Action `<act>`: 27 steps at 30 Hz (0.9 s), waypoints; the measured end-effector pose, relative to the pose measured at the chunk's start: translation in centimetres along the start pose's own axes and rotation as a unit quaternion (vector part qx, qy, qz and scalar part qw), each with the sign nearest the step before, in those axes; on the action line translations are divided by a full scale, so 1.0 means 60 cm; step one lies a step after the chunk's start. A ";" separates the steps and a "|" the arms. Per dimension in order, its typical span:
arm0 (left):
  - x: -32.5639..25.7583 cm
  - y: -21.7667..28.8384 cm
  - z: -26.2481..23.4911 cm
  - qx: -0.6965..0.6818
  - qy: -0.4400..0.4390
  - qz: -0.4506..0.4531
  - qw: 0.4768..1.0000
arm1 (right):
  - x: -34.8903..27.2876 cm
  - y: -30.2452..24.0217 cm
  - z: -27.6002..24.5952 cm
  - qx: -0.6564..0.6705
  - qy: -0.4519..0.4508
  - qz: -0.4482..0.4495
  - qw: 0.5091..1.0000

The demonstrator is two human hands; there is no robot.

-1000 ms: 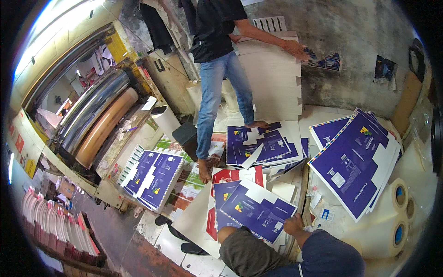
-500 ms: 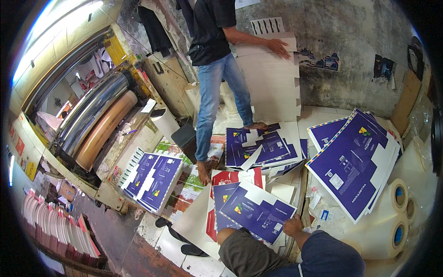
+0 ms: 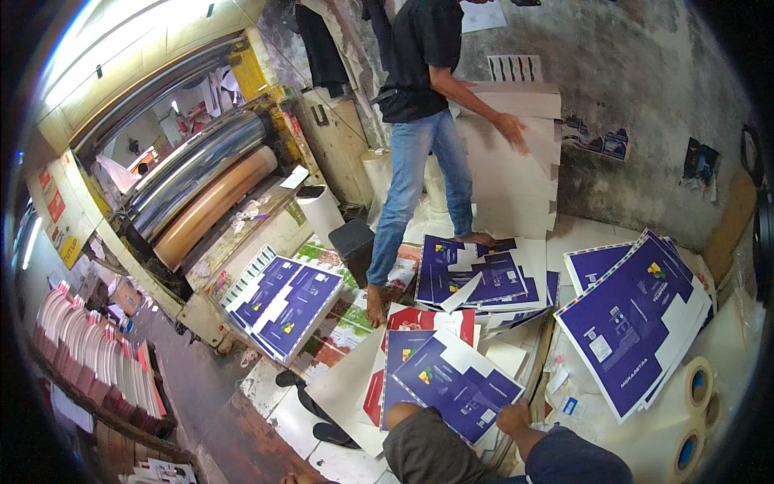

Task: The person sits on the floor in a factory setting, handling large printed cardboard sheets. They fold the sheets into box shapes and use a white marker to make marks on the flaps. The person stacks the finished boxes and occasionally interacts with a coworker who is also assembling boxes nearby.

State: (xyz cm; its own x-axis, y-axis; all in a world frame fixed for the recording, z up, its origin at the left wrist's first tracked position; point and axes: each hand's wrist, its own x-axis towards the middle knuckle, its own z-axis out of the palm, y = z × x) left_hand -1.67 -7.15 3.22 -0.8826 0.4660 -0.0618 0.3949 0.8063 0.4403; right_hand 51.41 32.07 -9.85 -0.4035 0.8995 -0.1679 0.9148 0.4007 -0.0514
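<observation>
On my feed, the right hand (image 3: 513, 418) sits at the lower right of the frame, against the right-hand edge of the top purple sheet (image 3: 459, 385), which lies flat at lower centre. Its fingers are curled in; I can't tell whether they pinch the sheet or only rest by it. A sliver of skin (image 3: 302, 478) shows at the bottom edge, too little for me to say whether it's the left hand, or how open.

The sheet overlaps a lower purple sheet (image 3: 395, 351) and a red sheet (image 3: 435, 319), and the bent knee (image 3: 399, 415) covers its lower left corner. To the hand's right I see a strip with a blue-and-white packet (image 3: 570, 406), bounded by tilted purple sheets (image 3: 625, 323) and film rolls (image 3: 653, 452).

Against half a second ago, my view has swung, sliding the roller machine (image 3: 214, 206) rightward, and that skin has appeared. The co-worker's hand (image 3: 509, 131), upper right of centre, is lower against the board stack (image 3: 512, 177); hand and top sheet keep their contact.
</observation>
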 end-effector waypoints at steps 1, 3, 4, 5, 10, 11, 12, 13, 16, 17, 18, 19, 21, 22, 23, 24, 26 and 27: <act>-0.002 -0.008 0.001 -0.012 0.001 -0.023 1.000 | 0.004 -0.003 0.008 -0.006 -0.003 0.002 1.000; -0.007 0.029 -0.004 -0.038 -0.012 -0.063 0.997 | 0.001 0.006 0.008 -0.021 -0.009 0.009 1.000; -0.009 0.036 -0.005 -0.028 -0.016 -0.070 0.997 | -0.001 0.004 -0.001 -0.026 -0.012 0.005 1.000; -0.009 0.043 -0.009 -0.017 -0.019 -0.075 0.997 | -0.002 0.003 -0.006 -0.029 -0.014 0.002 0.999; -0.001 0.065 -0.013 -0.001 -0.023 -0.062 0.998 | 0.004 0.011 0.039 -0.032 0.010 -0.005 0.999; 0.002 0.056 -0.012 -0.007 -0.022 -0.048 0.999 | 0.007 0.008 0.042 -0.032 0.001 -0.009 0.999; 0.007 0.049 -0.012 -0.012 -0.020 -0.035 0.999 | 0.008 0.007 0.045 -0.032 -0.006 -0.006 0.999; 0.006 0.060 -0.012 -0.014 -0.030 -0.049 0.998 | 0.008 0.004 0.033 -0.034 -0.015 -0.003 0.999; -0.008 0.139 -0.036 -0.023 -0.057 -0.074 0.995 | 0.002 0.005 0.017 -0.039 -0.016 0.007 0.999; -0.008 0.149 -0.039 -0.031 -0.058 -0.076 0.995 | 0.003 0.004 0.015 -0.039 -0.010 0.007 0.999; -0.006 0.155 -0.039 -0.039 -0.060 -0.079 0.994 | 0.003 0.003 0.014 -0.036 -0.008 0.008 0.999; -0.002 0.158 -0.037 -0.049 -0.066 -0.086 0.993 | 0.004 0.003 0.012 -0.034 -0.005 0.008 0.999; 0.005 0.162 -0.030 -0.065 -0.083 -0.100 0.989 | -0.001 0.007 0.024 -0.029 0.001 0.008 1.000; 0.014 0.154 -0.020 -0.054 -0.082 -0.104 0.990 | 0.005 0.012 0.043 -0.026 0.007 0.005 1.000; 0.026 0.142 -0.007 -0.042 -0.079 -0.110 0.990 | 0.007 0.013 0.052 -0.023 0.013 0.001 1.000; 0.036 0.130 0.005 -0.030 -0.076 -0.116 0.990 | 0.006 0.014 0.053 -0.024 -0.002 0.005 1.000; 0.051 0.087 0.026 0.037 -0.069 -0.059 0.995 | 0.005 0.002 0.037 -0.022 -0.033 0.009 0.999; 0.058 0.081 0.033 0.065 -0.065 -0.026 0.995 | 0.005 0.003 0.035 -0.018 -0.017 0.012 1.000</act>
State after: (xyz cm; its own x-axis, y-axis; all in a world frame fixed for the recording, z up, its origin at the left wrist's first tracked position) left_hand -2.34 -0.87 3.39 -0.8656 0.4583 -0.2018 0.3862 0.8675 0.3136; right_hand 51.48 32.04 -11.97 -0.3802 0.9025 -0.2025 0.9224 0.3861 -0.0111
